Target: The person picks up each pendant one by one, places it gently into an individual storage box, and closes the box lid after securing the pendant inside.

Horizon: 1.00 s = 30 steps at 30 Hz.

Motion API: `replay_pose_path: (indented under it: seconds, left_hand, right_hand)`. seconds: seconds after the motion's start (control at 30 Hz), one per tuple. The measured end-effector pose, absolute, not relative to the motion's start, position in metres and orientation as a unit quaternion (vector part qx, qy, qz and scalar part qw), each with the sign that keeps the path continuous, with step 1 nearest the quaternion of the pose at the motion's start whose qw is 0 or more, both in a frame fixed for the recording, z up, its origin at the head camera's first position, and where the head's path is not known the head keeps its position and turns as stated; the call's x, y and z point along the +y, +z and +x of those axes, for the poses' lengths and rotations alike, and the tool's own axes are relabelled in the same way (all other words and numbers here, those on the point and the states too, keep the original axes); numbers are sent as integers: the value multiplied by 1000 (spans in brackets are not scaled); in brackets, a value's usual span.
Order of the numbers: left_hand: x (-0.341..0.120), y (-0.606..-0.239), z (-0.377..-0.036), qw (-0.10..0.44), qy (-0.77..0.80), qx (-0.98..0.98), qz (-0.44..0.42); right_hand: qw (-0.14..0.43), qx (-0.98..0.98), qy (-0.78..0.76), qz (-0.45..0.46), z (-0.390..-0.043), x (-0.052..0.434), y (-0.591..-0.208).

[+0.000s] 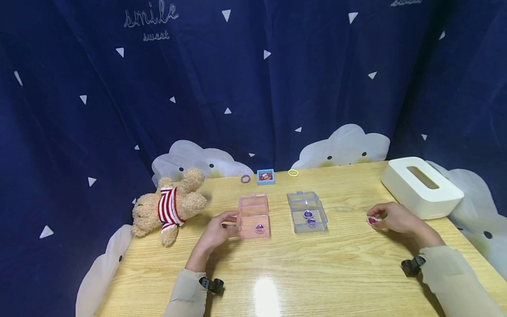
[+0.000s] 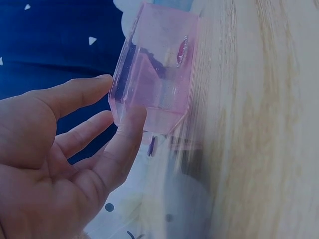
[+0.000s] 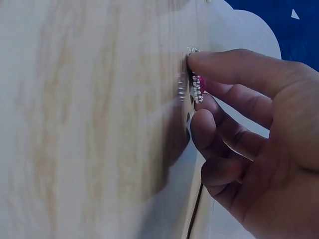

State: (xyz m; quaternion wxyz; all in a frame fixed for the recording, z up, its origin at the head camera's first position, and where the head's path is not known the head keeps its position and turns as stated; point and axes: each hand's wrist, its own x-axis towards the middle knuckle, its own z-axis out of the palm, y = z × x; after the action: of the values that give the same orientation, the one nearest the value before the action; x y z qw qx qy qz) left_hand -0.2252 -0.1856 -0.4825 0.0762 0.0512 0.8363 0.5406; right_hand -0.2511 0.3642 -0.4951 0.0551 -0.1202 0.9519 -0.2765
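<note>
My left hand (image 1: 217, 230) touches the left side of a pink clear plastic box (image 1: 255, 233), thumb and fingers fairly straight against its wall in the left wrist view. Its lid is raised, and a pink-purple gem (image 1: 259, 228) with a beaded rim lies inside. On the right, my right hand (image 1: 397, 217) pinches a magenta gem (image 3: 201, 85) with a silvery beaded rim, at the tabletop. Between the hands stands a second clear box (image 1: 298, 225), greyish-blue and with its lid up, holding two purple gems (image 1: 308, 215). The fingers partly cover the magenta gem.
A teddy bear (image 1: 171, 206) in a striped shirt lies at the left. Along the back are a purple ring (image 1: 245, 179), a small blue tray (image 1: 266, 182) and a yellow ring (image 1: 293, 173). A white tissue box (image 1: 412, 198) stands beyond my right hand, before the dark blue curtain (image 1: 253, 79).
</note>
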Motion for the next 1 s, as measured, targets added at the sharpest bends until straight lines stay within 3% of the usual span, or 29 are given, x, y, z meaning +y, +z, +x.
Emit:
replay_pose_path:
  seconds: [1.0]
  left_hand:
    - [-184, -476, -222, 81, 550, 829, 54]
  right_hand:
    - [29, 942, -310, -125, -261, 343, -478]
